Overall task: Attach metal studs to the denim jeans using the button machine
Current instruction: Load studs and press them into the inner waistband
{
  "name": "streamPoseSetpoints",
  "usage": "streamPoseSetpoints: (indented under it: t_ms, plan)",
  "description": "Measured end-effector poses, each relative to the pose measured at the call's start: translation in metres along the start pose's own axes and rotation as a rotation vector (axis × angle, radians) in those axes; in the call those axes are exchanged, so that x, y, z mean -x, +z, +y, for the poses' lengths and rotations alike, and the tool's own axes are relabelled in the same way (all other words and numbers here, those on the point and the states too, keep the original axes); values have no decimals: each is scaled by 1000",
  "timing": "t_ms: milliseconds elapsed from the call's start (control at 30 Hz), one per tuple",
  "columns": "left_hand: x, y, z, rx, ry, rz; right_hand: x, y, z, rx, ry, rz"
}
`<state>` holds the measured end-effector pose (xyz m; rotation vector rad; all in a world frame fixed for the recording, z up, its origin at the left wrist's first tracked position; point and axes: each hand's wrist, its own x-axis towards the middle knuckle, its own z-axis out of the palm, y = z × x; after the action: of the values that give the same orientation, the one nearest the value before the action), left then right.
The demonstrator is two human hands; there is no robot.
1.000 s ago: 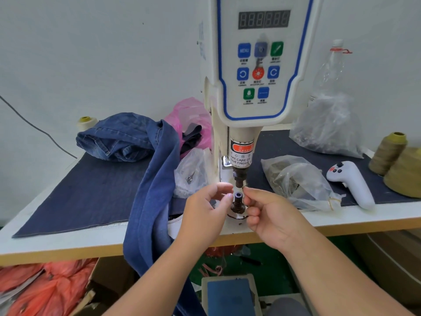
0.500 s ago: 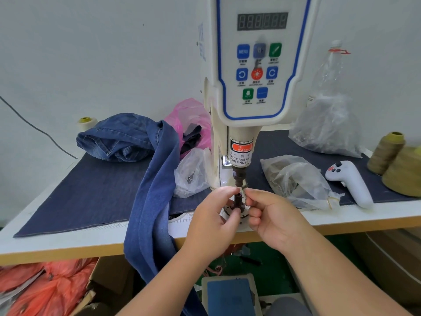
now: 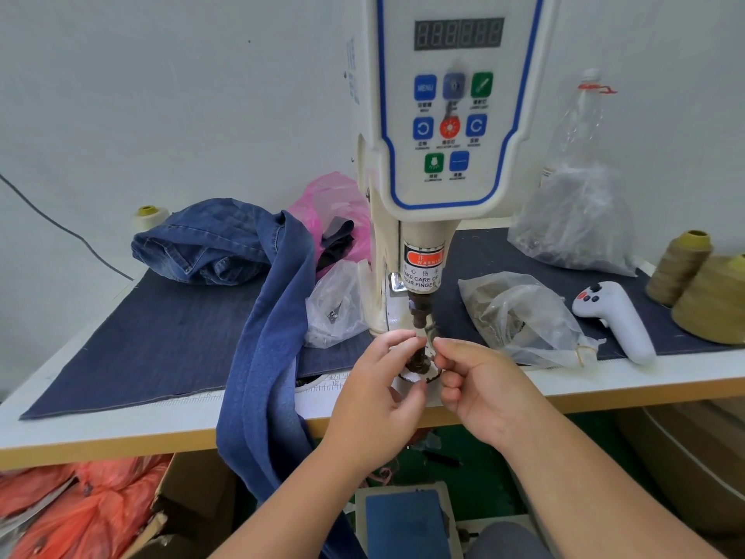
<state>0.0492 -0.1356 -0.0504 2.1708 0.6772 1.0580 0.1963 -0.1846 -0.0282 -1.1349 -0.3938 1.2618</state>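
Both hands meet at the centre of the frame, under the head of the button machine (image 3: 451,127). Left hand (image 3: 377,393) has its fingers curled, thumb and forefinger drawn close on either side of the dark lower die post (image 3: 419,359); whether they grip a stud is too small to tell. Right hand (image 3: 485,387) is likewise curled, its thumb and forefinger tips pressed together just beside the post, and what they pinch, if anything, cannot be made out. Above them hangs the dark punch (image 3: 419,310) below a red warning label.

Left of the hands, the denim jeans (image 3: 258,336) lie bunched on the table and drape over its front edge (image 3: 121,433), apart from the die. A dark cloth mat (image 3: 161,336) covers the tabletop. Clear plastic bags (image 3: 520,320) lie at centre right, then a white handheld controller (image 3: 617,316), with thread cones (image 3: 681,266) at the right edge. A pink bag (image 3: 334,203) shows behind the jeans.
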Motion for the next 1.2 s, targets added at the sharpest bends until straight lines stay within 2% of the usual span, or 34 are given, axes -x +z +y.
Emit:
streamPoseSetpoints:
  t_ms: [333,867,1200]
  plan:
    - [-4,0,-1,70,-35,0,-1,2,1,1,-4,10]
    - [-11,-10,1,-254,182,30,0,3,-1,36,-29,-6]
    - [-12,-7,-2,-231,143,82,-2,3,-1,33,-26,17]
